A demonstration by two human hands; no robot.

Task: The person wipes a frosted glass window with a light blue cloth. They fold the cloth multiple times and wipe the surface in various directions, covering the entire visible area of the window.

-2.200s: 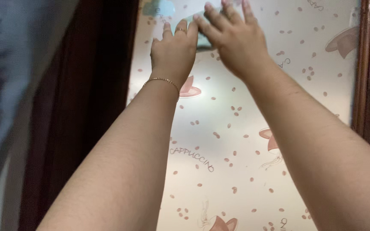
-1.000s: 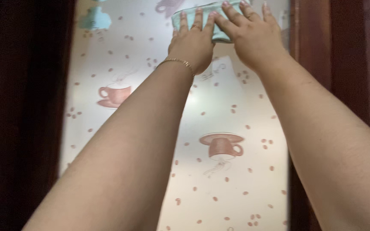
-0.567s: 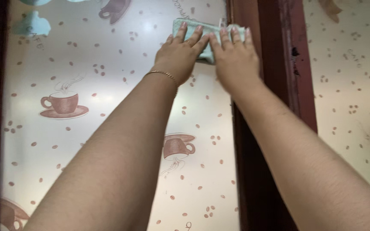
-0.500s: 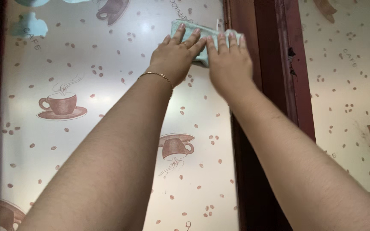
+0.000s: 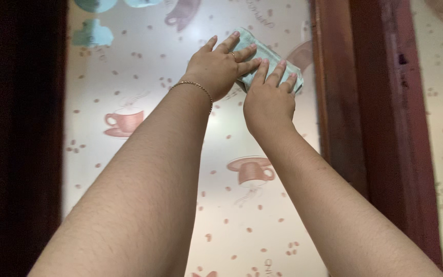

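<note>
Frosted glass pane (image 5: pixel 144 169) beside dark red frame (image 5: pixel 375 128). Your left hand (image 5: pixel 215 66) and right hand (image 5: pixel 268 100) pressed soft green cloth (image 5: pixel 262 54), fingers spread flat. Looked light, floppy; hold edges.

- Cloth (image 5: pixel 267 56): soft, matt, pale green woven fabric.
- Glass pane (image 5: pixel 144 169): smooth, frosted, faintly glossy, printed film.
- Frame (image 5: pixel 370 128): dark reddish wood, slightly scuffed.
- Bracelet (image 5: pixel 196 88): thin shiny metal chain.

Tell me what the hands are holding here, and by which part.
Both hands press a folded light-green cloth flat against the patterned glass pane: left hand on its left part, right hand on its lower edge. No closed grasp.
</note>
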